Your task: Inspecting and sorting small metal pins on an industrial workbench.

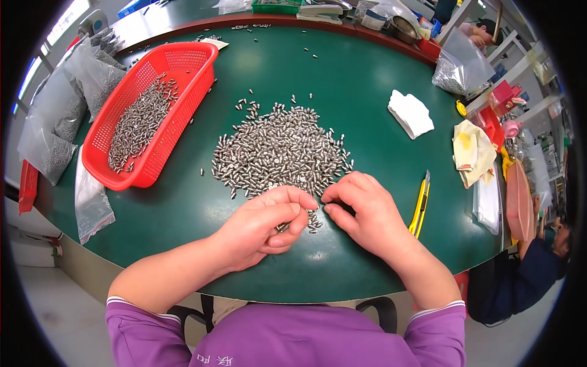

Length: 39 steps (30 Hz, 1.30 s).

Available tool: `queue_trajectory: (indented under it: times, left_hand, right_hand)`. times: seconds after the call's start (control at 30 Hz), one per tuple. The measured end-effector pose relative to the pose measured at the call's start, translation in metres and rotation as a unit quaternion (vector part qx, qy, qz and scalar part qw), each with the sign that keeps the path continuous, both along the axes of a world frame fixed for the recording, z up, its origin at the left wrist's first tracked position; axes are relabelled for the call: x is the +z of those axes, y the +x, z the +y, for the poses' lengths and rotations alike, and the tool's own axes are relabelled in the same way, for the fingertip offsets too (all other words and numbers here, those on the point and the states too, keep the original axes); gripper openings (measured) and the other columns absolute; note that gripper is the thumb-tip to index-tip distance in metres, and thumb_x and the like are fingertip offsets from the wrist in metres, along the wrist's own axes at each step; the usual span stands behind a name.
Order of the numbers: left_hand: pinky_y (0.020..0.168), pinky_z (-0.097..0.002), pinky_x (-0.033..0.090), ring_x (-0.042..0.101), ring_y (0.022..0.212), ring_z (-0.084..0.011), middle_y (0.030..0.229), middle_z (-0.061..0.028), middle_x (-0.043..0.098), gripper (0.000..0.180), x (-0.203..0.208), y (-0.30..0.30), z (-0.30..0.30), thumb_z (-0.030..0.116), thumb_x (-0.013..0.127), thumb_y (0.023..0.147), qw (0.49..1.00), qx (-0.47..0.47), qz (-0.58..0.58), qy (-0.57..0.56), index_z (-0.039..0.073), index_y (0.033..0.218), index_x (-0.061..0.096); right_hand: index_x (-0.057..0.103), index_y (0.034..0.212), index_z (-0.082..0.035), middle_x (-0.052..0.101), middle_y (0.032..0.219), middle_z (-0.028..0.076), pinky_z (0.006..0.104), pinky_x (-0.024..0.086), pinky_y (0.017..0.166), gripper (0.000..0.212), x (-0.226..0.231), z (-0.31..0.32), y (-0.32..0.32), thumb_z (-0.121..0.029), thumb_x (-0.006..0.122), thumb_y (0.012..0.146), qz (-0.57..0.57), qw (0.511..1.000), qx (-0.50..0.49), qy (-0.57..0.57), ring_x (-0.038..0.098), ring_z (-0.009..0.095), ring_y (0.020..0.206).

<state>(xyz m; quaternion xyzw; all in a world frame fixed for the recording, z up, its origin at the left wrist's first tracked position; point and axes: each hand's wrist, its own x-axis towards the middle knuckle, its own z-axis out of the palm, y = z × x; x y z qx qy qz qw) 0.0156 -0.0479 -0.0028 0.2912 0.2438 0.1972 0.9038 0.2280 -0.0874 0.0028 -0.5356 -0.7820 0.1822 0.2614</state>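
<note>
Small metal parts (281,147), silvery and short, lie heaped in 1 broad pile on the green bench (354,79). The 2 bare hands meet at the near edge of the pile. The left hand (260,226) is just in front of it, its fingers curled, with thumb and index finger bent close to each other; I cannot tell whether they pinch a part. The right hand (370,214) is at the pile's near right edge, thumb and index finger bent toward each other with their tips close; whether a part sits between them I cannot tell either. A few more parts lie under and between the hands, just nearer than the pile.

Left of the pile stands 1 red perforated basket (183,107), holding more of the same kind of parts. Filled clear bags (52,128) sit farther left of the pile, beyond the basket. Right of the pile lie 1 white crumpled sheet (411,114) and, nearer, 1 yellow cutter knife (420,208).
</note>
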Motion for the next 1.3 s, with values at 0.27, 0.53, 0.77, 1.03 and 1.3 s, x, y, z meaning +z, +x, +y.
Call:
queue_trajectory:
  times: [0.27, 0.53, 0.77, 1.03, 1.3]
  left_hand:
    - [0.039, -0.0178, 0.024, 0.036, 0.052, -0.0048, 0.082, -0.0049, 0.051, 0.014, -0.001, 0.001, 0.001, 0.007, 0.042, 0.09, 1.0, -0.012, 0.007, 0.003, 0.007, 0.101, 0.05]
    - [0.04, -0.0187, 0.025, 0.036, 0.051, -0.004, 0.081, -0.0036, 0.052, 0.014, 0.001, 0.003, -0.004, 0.011, 0.051, 0.091, 0.997, -0.068, 0.025, 0.022, 0.005, 0.103, 0.046]
    - [0.042, -0.0186, 0.025, 0.037, 0.052, -0.0035, 0.079, -0.0018, 0.052, 0.015, -0.001, 0.004, -0.008, 0.015, 0.053, 0.093, 0.995, -0.079, 0.036, 0.051, 0.008, 0.103, 0.044]
    - [0.04, -0.0193, 0.024, 0.038, 0.052, -0.0073, 0.079, -0.0041, 0.052, 0.015, -0.001, 0.004, -0.006, 0.02, 0.041, 0.095, 0.996, -0.064, 0.037, 0.04, 0.007, 0.1, 0.048]
    - [0.038, -0.02, 0.026, 0.041, 0.055, -0.0113, 0.086, -0.0093, 0.052, 0.025, -0.003, 0.001, -0.002, 0.02, 0.033, 0.094, 0.999, -0.022, 0.006, 0.046, 0.003, 0.104, 0.049]
  right_hand:
    - [0.061, 0.088, -0.008, 0.055, 0.087, 0.008, 0.0381, 0.046, 0.075, 0.013, 0.004, -0.003, 0.001, -0.007, 0.064, 0.076, -0.024, 1.0, -0.01, -0.016, 0.054, 0.029, 0.088]
    - [0.063, 0.09, -0.008, 0.055, 0.087, 0.003, 0.028, 0.048, 0.066, 0.01, 0.009, -0.005, -0.004, -0.007, 0.066, 0.081, 0.197, 0.976, 0.039, -0.083, 0.056, 0.017, 0.081]
    - [0.065, 0.088, -0.006, 0.057, 0.085, 0.003, 0.027, 0.045, 0.07, 0.012, 0.007, -0.005, -0.007, -0.002, 0.067, 0.077, 0.221, 0.97, 0.089, -0.048, 0.054, 0.017, 0.083]
    - [0.066, 0.091, -0.009, 0.057, 0.084, 0.005, 0.0332, 0.047, 0.072, 0.014, 0.005, -0.003, -0.004, -0.006, 0.065, 0.078, 0.124, 0.992, 0.018, 0.028, 0.057, 0.023, 0.082]
    - [0.062, 0.091, -0.011, 0.054, 0.089, 0.005, 0.0364, 0.046, 0.073, 0.017, 0.0, -0.002, -0.002, -0.006, 0.064, 0.075, -0.015, 0.999, 0.037, 0.008, 0.054, 0.025, 0.088]
